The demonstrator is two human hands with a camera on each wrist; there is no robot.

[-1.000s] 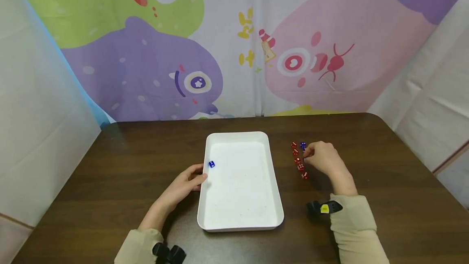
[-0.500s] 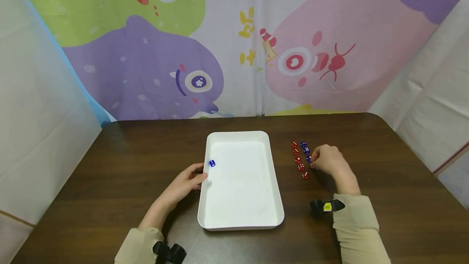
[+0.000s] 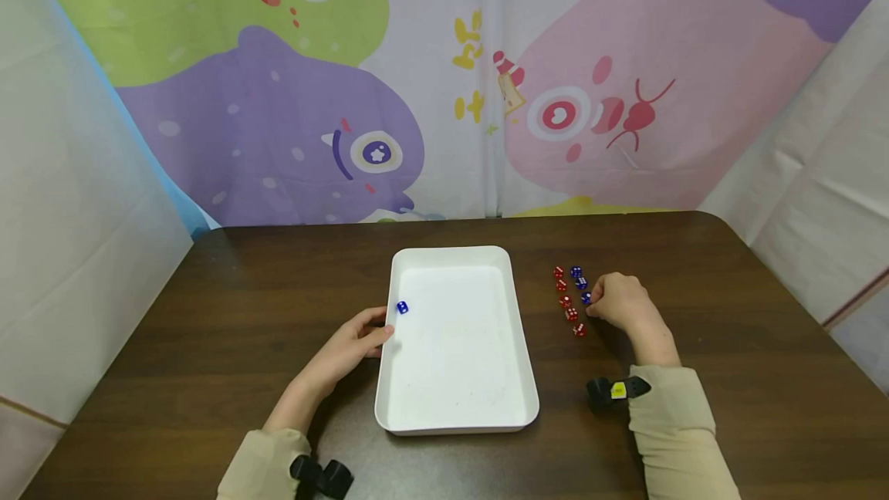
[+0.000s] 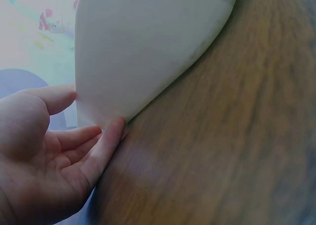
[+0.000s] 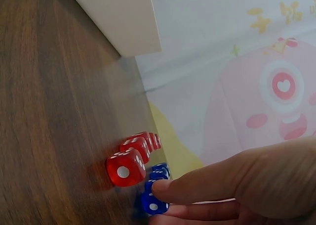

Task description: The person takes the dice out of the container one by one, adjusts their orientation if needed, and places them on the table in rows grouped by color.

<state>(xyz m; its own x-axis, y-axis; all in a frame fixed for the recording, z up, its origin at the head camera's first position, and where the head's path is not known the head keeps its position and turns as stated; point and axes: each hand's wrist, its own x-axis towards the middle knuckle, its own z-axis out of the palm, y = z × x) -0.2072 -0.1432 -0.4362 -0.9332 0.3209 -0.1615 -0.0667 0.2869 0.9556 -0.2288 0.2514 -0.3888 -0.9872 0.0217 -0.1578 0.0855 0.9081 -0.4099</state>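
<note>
A white tray (image 3: 392, 376) lies in the middle of the dark wooden table (image 3: 208, 315), with one blue die (image 3: 401, 307) inside by its left wall. My left hand (image 3: 380, 330) rests with straight fingers (image 4: 111, 138) against the tray's outer left wall (image 4: 148, 52). Right of the tray stands a column of red dice (image 3: 566, 301), with a shorter column of blue dice (image 3: 580, 283) beside it. My right hand (image 3: 592, 305) pinches the nearest blue die (image 5: 152, 203), forefinger (image 5: 165, 187) on top. The closest red die (image 5: 126, 169) sits just left of it.
A colourful cartoon cloth hangs behind the table, and pale sheets close off both sides. Black wrist cameras (image 3: 614, 390) sit on both beige sleeves. Bare wood shows left of the tray and in front of it.
My right hand drew back a little toward me along the blue column, uncovering two more blue dice. For the last half second nothing moved, and the left hand stayed on the tray.
</note>
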